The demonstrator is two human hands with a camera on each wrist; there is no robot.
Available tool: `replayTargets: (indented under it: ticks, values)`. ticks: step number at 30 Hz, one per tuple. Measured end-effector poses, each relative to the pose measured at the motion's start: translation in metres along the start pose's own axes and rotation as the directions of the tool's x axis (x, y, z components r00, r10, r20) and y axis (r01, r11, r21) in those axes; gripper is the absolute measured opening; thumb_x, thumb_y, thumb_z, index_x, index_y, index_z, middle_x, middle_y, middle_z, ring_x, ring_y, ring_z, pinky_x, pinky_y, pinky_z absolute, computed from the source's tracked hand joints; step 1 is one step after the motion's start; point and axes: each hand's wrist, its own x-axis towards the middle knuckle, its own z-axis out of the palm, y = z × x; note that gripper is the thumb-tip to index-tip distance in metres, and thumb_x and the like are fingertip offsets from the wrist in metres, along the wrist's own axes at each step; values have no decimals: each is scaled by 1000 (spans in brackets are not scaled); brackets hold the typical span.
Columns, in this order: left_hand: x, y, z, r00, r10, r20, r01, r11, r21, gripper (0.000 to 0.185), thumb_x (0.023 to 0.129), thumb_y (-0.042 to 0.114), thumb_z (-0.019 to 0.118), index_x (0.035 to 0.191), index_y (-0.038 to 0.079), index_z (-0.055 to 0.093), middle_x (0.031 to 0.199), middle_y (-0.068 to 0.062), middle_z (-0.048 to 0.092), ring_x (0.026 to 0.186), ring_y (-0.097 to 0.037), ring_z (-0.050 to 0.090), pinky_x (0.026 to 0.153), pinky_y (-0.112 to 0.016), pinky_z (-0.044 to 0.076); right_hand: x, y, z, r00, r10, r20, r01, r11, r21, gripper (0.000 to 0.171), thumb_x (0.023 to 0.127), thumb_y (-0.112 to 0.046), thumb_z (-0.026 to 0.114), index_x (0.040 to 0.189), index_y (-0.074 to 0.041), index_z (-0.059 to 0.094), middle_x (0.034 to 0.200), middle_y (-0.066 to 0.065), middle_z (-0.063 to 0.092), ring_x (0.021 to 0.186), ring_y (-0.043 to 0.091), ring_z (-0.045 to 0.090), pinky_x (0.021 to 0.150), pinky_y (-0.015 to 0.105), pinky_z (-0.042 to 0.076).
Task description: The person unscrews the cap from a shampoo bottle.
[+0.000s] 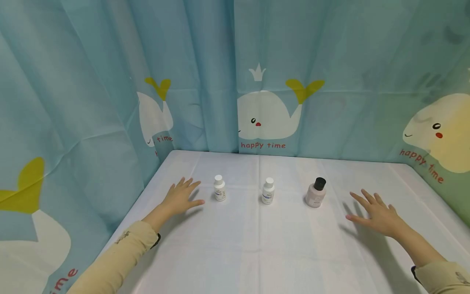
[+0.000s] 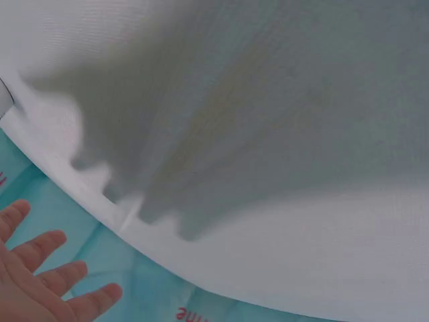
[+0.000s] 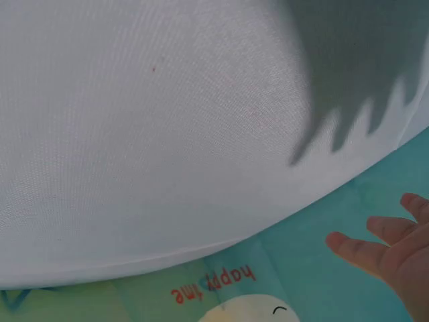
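Head view: the left hand (image 1: 180, 197) lies flat with fingers spread on the white desk (image 1: 257, 253), holding nothing; a white-capped bottle (image 1: 219, 188) stands just beside it at 3 o'clock. The right hand (image 1: 378, 212), fingers also straight and empty, has the black-capped bottle (image 1: 316, 192) near at 10 o'clock. Another white-capped bottle (image 1: 268, 191) stands between them.

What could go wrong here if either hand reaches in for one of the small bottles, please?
The three bottles stand upright and narrow, so a sideways brush from the left hand could topple the left white bottle. The right hand could likewise knock over the black-capped bottle, perhaps toward the middle white bottle.
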Motion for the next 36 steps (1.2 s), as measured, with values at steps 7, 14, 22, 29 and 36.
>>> replayTargets:
  ticks: [7,14,22,29,36]
  values:
    - [4,1,0,999,49,-24,-48,998,35,61,89,42,62,133,1,51,134,-25,52,126,-45,45,102,-59,39,2,-1,1,998,-57,-41,55,997,-46,74,85,-49,63,135,0,41,137,38,34,119,64,32,81,79,32]
    - [7,4,-3,999,46,-25,-45,999,22,47,89,35,64,120,0,60,121,-19,62,113,-37,58,92,-51,49,3,-4,-5,995,-90,-38,88,995,-55,60,85,-39,67,124,5,54,121,36,53,96,51,59,71,58,50]
    - [8,6,-1,999,29,-12,-30,1000,-7,38,89,32,63,113,2,65,109,-16,68,101,-32,64,83,-46,53,3,-10,-5,995,-97,-15,96,994,-47,42,82,-23,69,112,6,61,94,23,68,77,34,65,64,50,52]
    - [8,6,-1,1000,3,-26,-4,999,-36,33,89,31,64,108,5,67,97,-13,70,87,-27,66,73,-43,53,3,-13,-5,996,-84,-35,82,996,-40,37,84,-21,68,109,6,62,90,21,67,71,30,64,61,47,51]
    - [9,6,0,999,-1,-43,-1,999,-43,30,89,31,64,106,6,68,93,-10,70,84,-26,65,72,-42,53,2,-17,-1,992,-93,-80,88,994,-65,32,84,-19,68,104,6,64,85,19,68,68,29,64,59,47,51]
